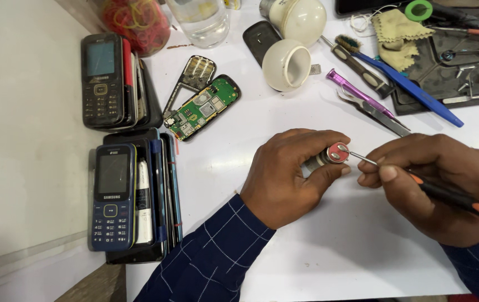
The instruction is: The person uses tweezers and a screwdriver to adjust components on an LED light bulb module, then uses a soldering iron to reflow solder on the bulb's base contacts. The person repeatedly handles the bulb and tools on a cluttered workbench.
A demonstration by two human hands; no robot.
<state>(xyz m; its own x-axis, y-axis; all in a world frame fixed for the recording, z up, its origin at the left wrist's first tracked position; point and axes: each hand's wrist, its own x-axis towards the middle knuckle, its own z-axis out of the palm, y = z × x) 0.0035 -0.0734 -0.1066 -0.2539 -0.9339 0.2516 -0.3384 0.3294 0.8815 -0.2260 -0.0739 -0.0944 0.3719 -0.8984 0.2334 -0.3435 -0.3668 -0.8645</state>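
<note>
My left hand [287,173] grips a small metal bulb base [334,154] with a red end face, holding it just above the white table [284,263]. My right hand [438,182] holds a black and orange screwdriver [457,198]; its thin metal tip touches the red face of the base. Both hands wear dark blue checked sleeves. Most of the base is hidden inside my left fist.
Two stacks of keypad phones [122,196] lie at the left. A green circuit board [203,107] and a phone frame [192,75] sit behind them. White bulb parts [287,64], a purple screwdriver [357,92], tweezers [373,112], a blue brush [407,86] and a tool tray [452,72] lie farther back.
</note>
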